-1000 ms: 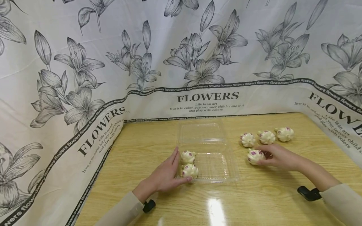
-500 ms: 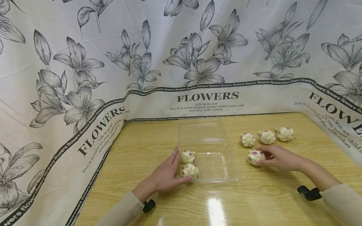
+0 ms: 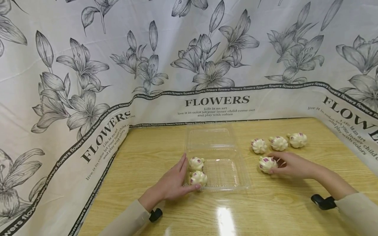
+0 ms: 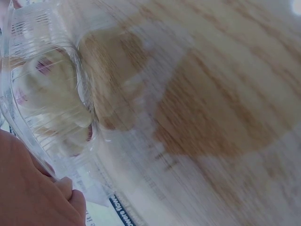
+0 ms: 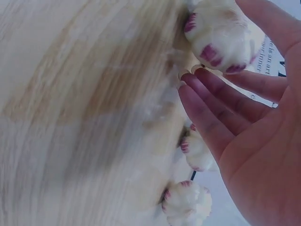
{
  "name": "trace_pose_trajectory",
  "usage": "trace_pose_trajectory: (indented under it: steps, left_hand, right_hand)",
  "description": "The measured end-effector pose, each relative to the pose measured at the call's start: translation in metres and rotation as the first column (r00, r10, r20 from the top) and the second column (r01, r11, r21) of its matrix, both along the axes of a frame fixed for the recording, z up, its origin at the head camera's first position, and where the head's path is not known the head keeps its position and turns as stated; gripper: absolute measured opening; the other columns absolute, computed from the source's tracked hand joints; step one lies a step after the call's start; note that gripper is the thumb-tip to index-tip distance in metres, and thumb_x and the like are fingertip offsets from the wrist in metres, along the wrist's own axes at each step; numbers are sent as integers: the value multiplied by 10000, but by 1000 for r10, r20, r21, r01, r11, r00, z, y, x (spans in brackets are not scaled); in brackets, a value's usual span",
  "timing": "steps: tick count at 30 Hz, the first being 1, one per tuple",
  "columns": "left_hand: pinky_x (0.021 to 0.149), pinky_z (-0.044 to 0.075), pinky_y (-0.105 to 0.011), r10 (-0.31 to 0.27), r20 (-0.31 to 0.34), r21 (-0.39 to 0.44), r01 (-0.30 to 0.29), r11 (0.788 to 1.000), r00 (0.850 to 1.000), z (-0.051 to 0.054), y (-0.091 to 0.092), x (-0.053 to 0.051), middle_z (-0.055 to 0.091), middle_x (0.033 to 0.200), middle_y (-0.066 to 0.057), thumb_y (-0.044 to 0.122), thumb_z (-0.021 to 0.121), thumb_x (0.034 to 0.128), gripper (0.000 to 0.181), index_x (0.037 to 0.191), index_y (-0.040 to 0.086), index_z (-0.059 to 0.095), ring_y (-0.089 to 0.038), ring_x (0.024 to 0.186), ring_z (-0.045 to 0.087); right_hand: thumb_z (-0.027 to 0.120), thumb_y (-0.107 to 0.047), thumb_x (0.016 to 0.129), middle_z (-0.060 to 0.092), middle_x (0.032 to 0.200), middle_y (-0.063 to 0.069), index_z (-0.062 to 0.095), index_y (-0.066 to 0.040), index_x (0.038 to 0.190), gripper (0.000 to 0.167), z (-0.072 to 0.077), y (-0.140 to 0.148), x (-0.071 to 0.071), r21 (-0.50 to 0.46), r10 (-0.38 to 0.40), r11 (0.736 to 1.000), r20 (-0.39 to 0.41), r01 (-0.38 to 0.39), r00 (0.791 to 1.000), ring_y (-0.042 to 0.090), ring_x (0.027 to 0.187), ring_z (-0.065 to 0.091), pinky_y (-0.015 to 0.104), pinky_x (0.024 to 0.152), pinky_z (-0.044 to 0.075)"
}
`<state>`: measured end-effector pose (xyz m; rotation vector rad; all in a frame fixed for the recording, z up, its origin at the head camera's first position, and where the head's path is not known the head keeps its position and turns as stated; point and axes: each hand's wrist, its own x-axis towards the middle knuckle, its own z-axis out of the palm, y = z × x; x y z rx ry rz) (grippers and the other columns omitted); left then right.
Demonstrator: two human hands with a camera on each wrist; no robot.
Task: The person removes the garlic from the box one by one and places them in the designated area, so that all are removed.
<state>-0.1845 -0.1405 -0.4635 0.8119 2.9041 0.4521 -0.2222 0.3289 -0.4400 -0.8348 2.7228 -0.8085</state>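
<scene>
My right hand holds a white garlic bulb with purple patches between thumb and fingers, low over the wooden table. In the right wrist view the same garlic bulb sits between the thumb and index finger, the other fingers extended. My left hand rests against the left side and front corner of a clear plastic clamshell container, fingers straight and thumb spread along the front edge. Inside, at its left, lie two garlic bulbs, one behind the other. The left wrist view shows them through the container wall.
The container's lid lies folded back behind its base. Farther right on the table stand three garlic bulbs in a row, just behind my right hand. A flower-printed cloth borders the table at the back and sides.
Between one second and half a second ago, the garlic bulb in my right hand shifted very slightly to the right. My left hand and the container have stayed put.
</scene>
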Motion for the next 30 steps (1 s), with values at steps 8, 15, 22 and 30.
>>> trace_pose_trajectory:
  steps: [8,15,22,30]
  left_hand:
    - [1238,256,-424,3,7,-2,-3,1000,1000,1,0,0,-49,1713,-147,866,373,891,1185,1628,39,-49,-339,1544,189]
    - [1241,258,-420,2,11,-8,-2,1000,1000,1,1,0,-58,1715,-136,867,367,893,1181,1626,53,-73,-327,1548,178]
    - [1241,257,-418,3,7,-12,-3,1000,1000,0,1,0,-54,1715,-135,874,354,890,1186,1628,42,-60,-327,1547,182]
    - [1241,254,-419,7,12,-12,-6,1000,1000,0,1,0,-64,1716,-127,861,375,896,1182,1631,43,-57,-326,1549,176]
  right_hand:
    - [785,-328,919,654,1162,125,522,124,1377,695,14,1,7,12,-71,997,-35,72,997,235,1009,651,398,838,607]
    - [776,-319,928,627,1278,266,506,114,1400,696,31,-8,15,10,-70,997,-105,71,992,393,1103,640,567,891,566]
    - [755,-340,942,584,1370,281,516,67,1422,673,43,-24,20,32,-54,998,-161,60,985,464,1211,579,653,974,497]
    - [750,-354,945,608,1367,229,552,31,1411,636,51,-48,23,38,-15,999,-213,24,977,446,1233,579,642,997,489]
